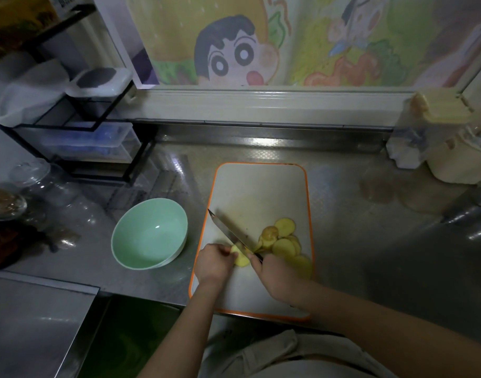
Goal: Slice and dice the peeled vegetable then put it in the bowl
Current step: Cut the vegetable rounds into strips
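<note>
Left hand, fingers curled round potato; right hand, fingers gripping knife; slices on board.

We record these colours: bowl – plain mint green; cutting board, off-white with an orange rim; vegetable and slices, pale yellow; knife blade, silver-grey; worktop, grey steel with a fine embossed grid; rack, black; window panel – pastel cartoon print.
</note>
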The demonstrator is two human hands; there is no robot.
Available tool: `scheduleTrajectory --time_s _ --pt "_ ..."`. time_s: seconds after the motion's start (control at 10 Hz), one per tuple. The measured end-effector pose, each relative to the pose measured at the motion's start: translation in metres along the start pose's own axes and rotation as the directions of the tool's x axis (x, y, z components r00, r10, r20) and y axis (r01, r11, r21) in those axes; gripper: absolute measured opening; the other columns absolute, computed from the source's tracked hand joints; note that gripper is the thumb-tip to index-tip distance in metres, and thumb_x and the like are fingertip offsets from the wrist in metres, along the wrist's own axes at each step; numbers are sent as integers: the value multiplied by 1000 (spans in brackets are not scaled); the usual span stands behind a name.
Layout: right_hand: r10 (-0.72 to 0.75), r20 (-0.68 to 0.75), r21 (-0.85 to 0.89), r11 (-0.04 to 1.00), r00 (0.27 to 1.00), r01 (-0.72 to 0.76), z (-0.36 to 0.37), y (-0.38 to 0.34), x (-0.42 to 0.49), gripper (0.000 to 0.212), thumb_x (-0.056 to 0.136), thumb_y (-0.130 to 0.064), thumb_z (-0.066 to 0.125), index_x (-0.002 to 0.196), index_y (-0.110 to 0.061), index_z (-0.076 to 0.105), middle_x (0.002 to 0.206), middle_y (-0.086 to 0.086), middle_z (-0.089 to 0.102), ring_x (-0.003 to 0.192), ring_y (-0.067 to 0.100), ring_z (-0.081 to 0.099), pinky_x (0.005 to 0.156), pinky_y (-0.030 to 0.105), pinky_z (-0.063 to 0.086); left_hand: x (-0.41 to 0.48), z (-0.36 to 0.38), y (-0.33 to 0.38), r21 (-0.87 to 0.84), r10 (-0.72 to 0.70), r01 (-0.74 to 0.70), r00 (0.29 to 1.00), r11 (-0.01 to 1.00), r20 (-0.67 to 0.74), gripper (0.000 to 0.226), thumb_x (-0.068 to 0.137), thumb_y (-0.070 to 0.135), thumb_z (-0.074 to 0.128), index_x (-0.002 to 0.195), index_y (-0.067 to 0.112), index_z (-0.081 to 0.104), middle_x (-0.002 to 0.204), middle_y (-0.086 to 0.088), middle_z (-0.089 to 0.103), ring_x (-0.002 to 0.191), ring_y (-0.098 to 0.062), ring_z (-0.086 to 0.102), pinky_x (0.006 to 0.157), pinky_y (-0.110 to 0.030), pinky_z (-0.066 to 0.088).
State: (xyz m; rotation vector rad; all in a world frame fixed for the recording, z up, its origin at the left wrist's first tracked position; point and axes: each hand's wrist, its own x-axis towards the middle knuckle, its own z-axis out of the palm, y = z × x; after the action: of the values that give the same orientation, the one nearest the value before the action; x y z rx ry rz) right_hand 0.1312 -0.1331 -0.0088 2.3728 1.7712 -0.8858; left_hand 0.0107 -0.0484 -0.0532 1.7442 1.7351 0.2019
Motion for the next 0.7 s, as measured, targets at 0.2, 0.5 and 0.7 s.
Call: scheduleTrajectory --time_s 0.2,0.5,0.7 --pt "102 65 51 993 993 -106 11 -5 8 60 99 3 26 151 -9 -1 109 25 52 84 24 58 45 27 22 0 -1 1 -8 -6 6 1000 1000 10 16 80 32 68 91 22 74 93 -2 73 96 -20 65 71 -23 45" --pt "3 -58 407 913 998 21 36 11 21 103 42 -90 -13 87 -21 49 65 -4 40 56 6 35 51 17 27 -2 -2 4 12 5 -5 1000 1000 -4 18 79 30 68 94 21 74 98 -4 72 99 -22 64 76 -26 48" --pt "43 -76 212 977 996 -26 30 5 23 46 103 -38 27 99 -8 61 80 12 61 67 20 59 42 19 21 -4 -1 3 15 7 -7 1000 1000 -11 20 79 29 67 96 21 73 100 -4 72 100 -22 64 77 -26 48"
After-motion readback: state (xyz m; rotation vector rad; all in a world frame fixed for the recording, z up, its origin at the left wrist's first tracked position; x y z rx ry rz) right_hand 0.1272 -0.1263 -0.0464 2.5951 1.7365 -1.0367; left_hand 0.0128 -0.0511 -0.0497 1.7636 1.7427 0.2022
